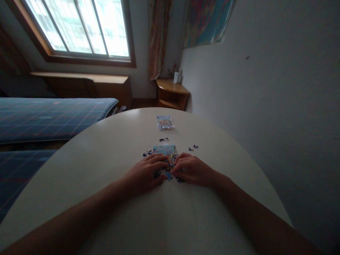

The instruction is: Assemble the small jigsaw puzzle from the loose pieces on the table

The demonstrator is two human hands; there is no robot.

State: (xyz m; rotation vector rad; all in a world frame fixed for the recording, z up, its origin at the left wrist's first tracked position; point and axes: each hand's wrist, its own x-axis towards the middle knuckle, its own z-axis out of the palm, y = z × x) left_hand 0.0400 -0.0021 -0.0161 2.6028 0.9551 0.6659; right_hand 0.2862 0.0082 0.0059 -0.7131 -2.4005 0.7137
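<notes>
A partly assembled jigsaw puzzle point(164, 148) with a light-blue lettered top edge lies on the table between my hands. My left hand point(148, 170) rests flat over its left side, fingers stretched out onto the picture. At the lower right of the puzzle, my right hand point(192, 170) is closed, thumb and fingertips drawn together against its surface. Whatever is between those fingertips is hidden. A small blue patch point(168, 176) shows at the lower edge between both hands. Loose dark puzzle pieces point(180, 180) lie partly under my right hand, and others point(147, 153) sit beyond my left.
A printed picture sheet point(165, 122) lies farther back on the round white table point(119, 141). More loose pieces lie behind the puzzle point(164, 139) and at right point(193, 147). A plaid mattress point(53, 117) is at left, a wall point(265, 106) at right, a corner shelf point(172, 86) behind.
</notes>
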